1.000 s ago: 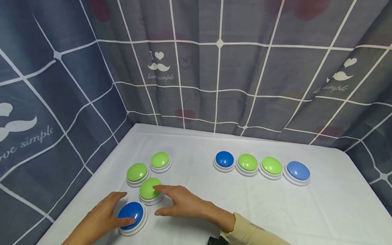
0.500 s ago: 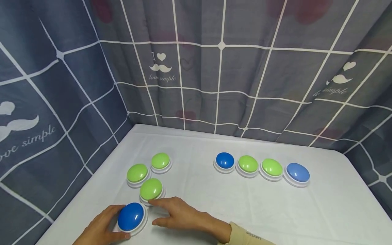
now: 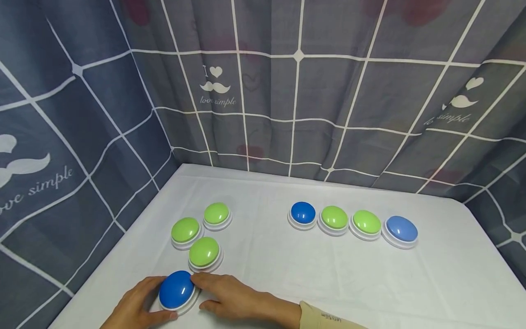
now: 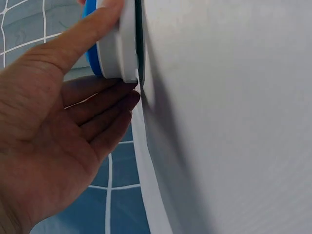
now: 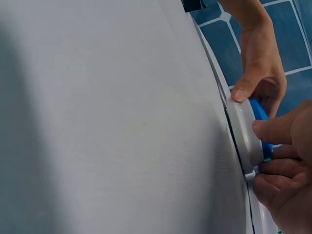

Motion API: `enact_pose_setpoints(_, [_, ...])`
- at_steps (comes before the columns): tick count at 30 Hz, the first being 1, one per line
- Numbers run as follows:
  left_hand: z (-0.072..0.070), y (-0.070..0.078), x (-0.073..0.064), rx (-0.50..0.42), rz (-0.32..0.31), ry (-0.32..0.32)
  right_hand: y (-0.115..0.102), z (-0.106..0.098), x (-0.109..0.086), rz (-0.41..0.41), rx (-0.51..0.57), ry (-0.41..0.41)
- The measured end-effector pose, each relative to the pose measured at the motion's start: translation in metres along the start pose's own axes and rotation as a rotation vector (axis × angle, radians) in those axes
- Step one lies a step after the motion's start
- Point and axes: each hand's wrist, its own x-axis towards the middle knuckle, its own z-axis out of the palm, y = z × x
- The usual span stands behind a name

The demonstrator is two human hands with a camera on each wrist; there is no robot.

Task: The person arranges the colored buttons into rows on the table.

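My left hand (image 3: 137, 301) grips a large push button with a blue dome (image 3: 176, 289) and white base at the near left of the table. Its thumb lies on the front of the base, and its fingers are at the far left side. The left wrist view shows that thumb across the white base (image 4: 117, 53). My right hand (image 3: 234, 294) is at the button's right side, index fingertip right at the rim and thumb close beside the base. In the right wrist view both hands flank the button. Just behind it sits a green push button (image 3: 204, 252).
Two more green buttons, one left (image 3: 185, 230) and one farther back (image 3: 216, 213), stand on the white-covered table (image 3: 263, 256). A row at the back right holds a blue button (image 3: 303, 213), two green ones (image 3: 334, 217) and a lighter blue one (image 3: 402, 229). Grey checked curtains (image 3: 267, 91) surround the table.
My right hand has drawn back from the green button toward the blue one's right rim. My left thumb has slid from the blue dome down to the white base.
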Motion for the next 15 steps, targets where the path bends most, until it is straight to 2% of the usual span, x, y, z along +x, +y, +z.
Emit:
enact_pose_setpoints(4, [0.000,0.009,-0.001,0.010,-0.017,0.015,0.000,0.000,-0.004,0.005,0.004,0.045])
enact_pose_setpoints(7, [0.000,0.020,-0.002,0.039,-0.015,0.051,0.000,-0.003,-0.009,0.019,0.040,0.106])
enact_pose_setpoints(15, [-0.005,0.064,-0.008,0.093,-0.013,0.162,0.005,-0.019,-0.024,0.007,0.176,0.386])
